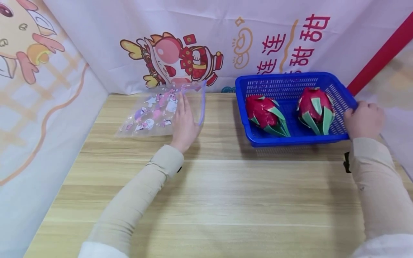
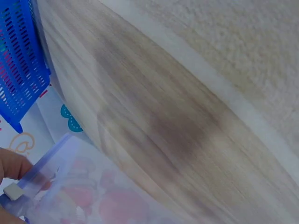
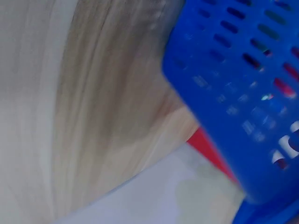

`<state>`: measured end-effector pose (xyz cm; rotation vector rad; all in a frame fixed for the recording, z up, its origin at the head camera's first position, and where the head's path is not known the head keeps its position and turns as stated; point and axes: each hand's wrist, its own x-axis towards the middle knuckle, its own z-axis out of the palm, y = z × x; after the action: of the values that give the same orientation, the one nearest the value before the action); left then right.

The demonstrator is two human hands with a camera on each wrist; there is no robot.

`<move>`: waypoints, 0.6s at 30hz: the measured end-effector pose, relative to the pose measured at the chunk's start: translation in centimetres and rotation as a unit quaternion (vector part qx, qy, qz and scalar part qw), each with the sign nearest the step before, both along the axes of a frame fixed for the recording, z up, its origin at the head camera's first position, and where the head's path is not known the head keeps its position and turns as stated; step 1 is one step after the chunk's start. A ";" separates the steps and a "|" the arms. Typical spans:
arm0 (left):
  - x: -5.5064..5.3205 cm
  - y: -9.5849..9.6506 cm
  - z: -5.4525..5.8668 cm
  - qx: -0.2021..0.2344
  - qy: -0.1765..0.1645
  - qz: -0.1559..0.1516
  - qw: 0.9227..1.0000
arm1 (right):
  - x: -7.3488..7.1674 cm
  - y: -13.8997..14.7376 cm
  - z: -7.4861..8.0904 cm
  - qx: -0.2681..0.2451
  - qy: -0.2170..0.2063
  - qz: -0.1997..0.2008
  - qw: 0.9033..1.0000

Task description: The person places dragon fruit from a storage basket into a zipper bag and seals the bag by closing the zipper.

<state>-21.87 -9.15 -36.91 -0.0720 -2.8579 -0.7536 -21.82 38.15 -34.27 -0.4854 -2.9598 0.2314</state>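
Observation:
My left hand (image 1: 185,127) holds a clear zip bag (image 1: 151,116) with cartoon prints at its purple zip edge. In the left wrist view, fingers (image 2: 14,164) show on either side of the bag's white slider (image 2: 13,191). On the right, my right hand (image 1: 366,118) grips the right rim of a blue plastic basket (image 1: 290,140) with slotted walls. Two red dragon fruits with green leaf-like scales lie inside: the left dragon fruit (image 1: 262,111) and the right dragon fruit (image 1: 313,104). The right wrist view shows the basket's wall (image 3: 210,93) close up, but not the hand's grip.
Beneath everything is a wood-grain table (image 1: 226,200). A white printed cloth (image 1: 206,21) hangs along the table's back edge, and another printed cloth (image 1: 48,143) borders the left side. A red strip (image 1: 384,53) slants behind the basket.

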 end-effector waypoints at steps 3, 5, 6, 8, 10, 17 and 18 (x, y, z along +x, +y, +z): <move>-0.1 -0.3 -0.2 0.008 0.008 -0.007 1.000 | -0.3 -1.0 0.4 0.018 -0.033 0.011 0.999; -0.1 -0.5 -0.4 0.008 0.008 -0.008 1.000 | -0.6 -1.9 0.7 0.010 -0.052 0.018 0.998; -0.2 -0.6 -0.4 0.008 0.006 -0.008 1.000 | -0.7 -2.3 0.7 -0.004 -0.060 0.020 0.998; -0.2 -0.7 -0.5 0.008 0.003 -0.006 1.000 | -1.2 -3.1 0.7 -0.037 -0.071 0.032 0.996; -0.2 -0.7 -0.6 0.009 0.001 -0.006 1.000 | -1.5 -3.7 0.5 -0.069 -0.088 0.041 0.993; 0.0 -0.6 -0.5 0.030 -0.003 -0.004 1.000 | -2.0 -4.7 -0.2 -0.100 -0.115 0.057 0.987; 0.0 -0.6 -0.5 0.030 -0.003 -0.003 1.000 | -2.0 -4.8 -0.3 -0.101 -0.115 0.057 0.987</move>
<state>-21.89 -9.70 -37.44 -0.0700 -2.8394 -0.8424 -23.80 33.39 -34.55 -0.3878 -3.2107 0.5251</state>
